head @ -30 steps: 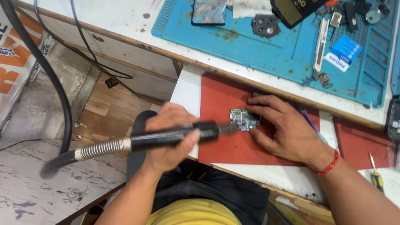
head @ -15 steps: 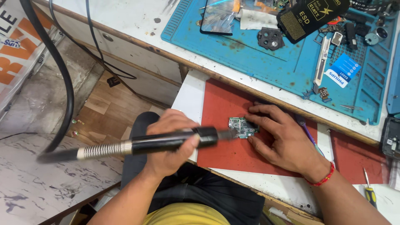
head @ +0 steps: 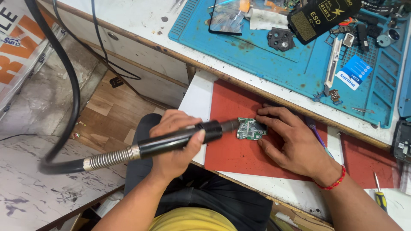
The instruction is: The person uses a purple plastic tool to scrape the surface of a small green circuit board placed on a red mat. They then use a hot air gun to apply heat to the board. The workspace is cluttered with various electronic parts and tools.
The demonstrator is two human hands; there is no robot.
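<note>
near edge of red mat (head: 239, 156): bare in front of my hands, room to pass.
left edge of mat: my left hand (head: 175, 143) and the black hot-air handle (head: 171, 141) lie across it.
middle: small circuit board (head: 251, 128), nozzle touching its left side, my right hand (head: 291, 141) against its right.
far edge: blue work mat (head: 274, 64) crowded with parts and a cutter (head: 332, 66).
left of bench: black hose (head: 72, 85) loops through the open space.

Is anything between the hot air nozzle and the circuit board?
Nothing visible. The nozzle in the left hand points straight at the circuit board edge. The right hand steadies the board from the far side.
</note>
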